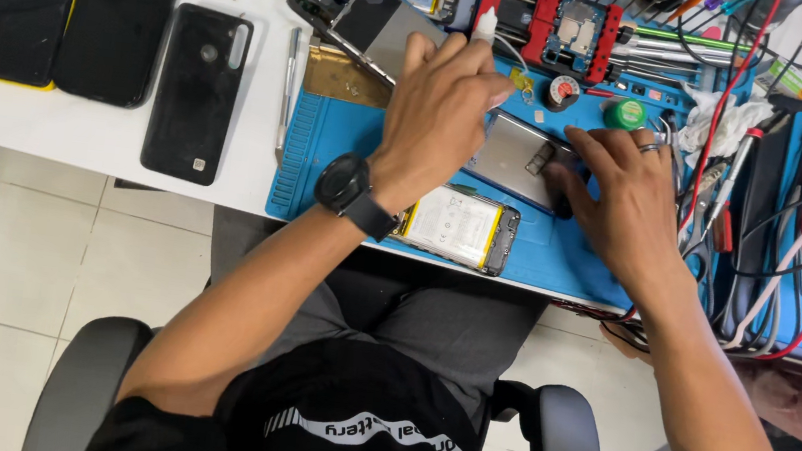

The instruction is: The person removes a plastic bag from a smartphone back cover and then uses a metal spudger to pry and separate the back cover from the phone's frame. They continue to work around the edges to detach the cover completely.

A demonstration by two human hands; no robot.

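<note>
head view, looking straight down at the bench.
left hand (442, 109): curling closed around a small white tube-shaped applicator (485, 26), tip sticking up past the fingers; black round wristwatch (344, 185) sitting on the wrist.
right hand (626, 196): lying flat, fingers spread, pressing on the dark end of the opened phone; not gripping, silver ring showing on one finger.
opened phone (520, 156): lying between both hands on the mat, grey metallic inner plate showing, rounded corners, right end hidden under the fingers.
second opened phone (456, 227): resting near the mat's front edge, just below the left wrist, white rectangular battery filling it, yellow strip along one side.
mat (323, 161): blue rubbery work mat with ribbed slots along its left edge.
back cover (198, 92): glossy black, lying left of the mat on the white table (59, 131).
two phones (74, 7): lying side by side at far left, dark glass screens, one with a yellow rim.
red clamp fixture (545, 20): standing beyond the hands, holding a small circuit board.
cables (780, 259): red, black and white, looping at the right of the mat.
</note>
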